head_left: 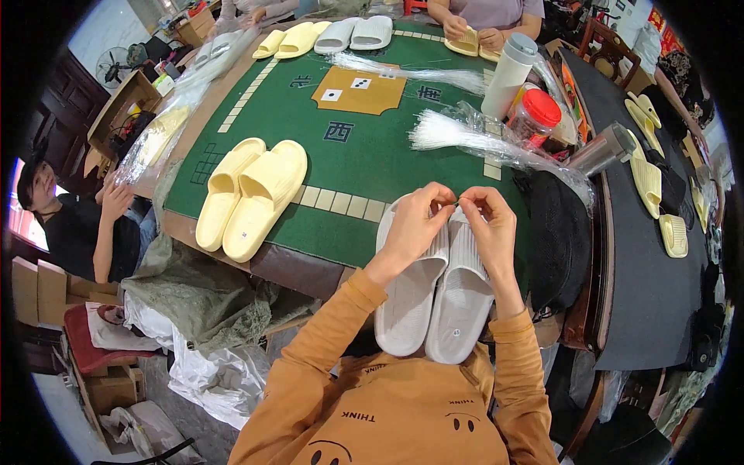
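Observation:
A pair of pale grey slide slippers (pixel 463 314) lies side by side at the table's near edge, heels toward me. Over the toe end of the left slipper, my left hand (pixel 413 231) has its thumb and fingers pinched together. My right hand (pixel 494 229) pinches too, above the other slipper's toe. The fingertips of both hands nearly meet between the two toes; whatever thin thing is in them is too small to make out. To the left rests a pale yellow pair of slippers (pixel 267 203).
Bundles of thin clear plastic strands (pixel 449 133) lie on the green mat (pixel 353 167). Beyond them stand a white bottle (pixel 510 76), a red-lidded jar (pixel 535 116) and a tumbler (pixel 601 151). A black bag (pixel 554 240) sits at right. Other people work around the table.

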Tool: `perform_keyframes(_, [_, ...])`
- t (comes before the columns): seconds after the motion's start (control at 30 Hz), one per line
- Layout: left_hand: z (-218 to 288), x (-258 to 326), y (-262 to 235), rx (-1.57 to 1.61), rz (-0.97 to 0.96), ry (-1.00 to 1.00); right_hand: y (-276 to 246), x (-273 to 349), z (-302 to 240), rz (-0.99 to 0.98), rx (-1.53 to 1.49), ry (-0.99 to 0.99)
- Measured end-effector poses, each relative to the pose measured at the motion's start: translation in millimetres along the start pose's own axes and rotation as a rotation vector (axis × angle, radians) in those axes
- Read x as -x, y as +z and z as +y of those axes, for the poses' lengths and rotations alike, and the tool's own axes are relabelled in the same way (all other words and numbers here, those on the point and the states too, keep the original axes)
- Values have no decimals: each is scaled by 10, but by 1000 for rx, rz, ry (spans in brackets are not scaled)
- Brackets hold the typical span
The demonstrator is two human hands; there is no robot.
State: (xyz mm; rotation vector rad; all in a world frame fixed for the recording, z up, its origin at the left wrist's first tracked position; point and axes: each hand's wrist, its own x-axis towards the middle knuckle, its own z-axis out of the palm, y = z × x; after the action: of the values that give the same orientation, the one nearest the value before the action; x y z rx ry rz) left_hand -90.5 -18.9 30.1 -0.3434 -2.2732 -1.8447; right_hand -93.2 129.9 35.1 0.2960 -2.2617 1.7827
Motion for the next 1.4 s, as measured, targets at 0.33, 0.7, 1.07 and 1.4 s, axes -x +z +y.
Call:
perform_keyframes(0.33, [-90,8,15,-15,25,99,9,-9,-40,-64,92,-156])
perform_keyframes(0.7, [-17,-1,-21,-138,15,68,-13,-2,-43,-21,46,-63])
perform_keyframes(1.07, [-98,-8,-1,-138,5,74,19,2,-2,-90,192,-242])
perform_keyframes(1.4, [-34,-17,19,-351,-87,94,-42,16,-70,1,-38,-68])
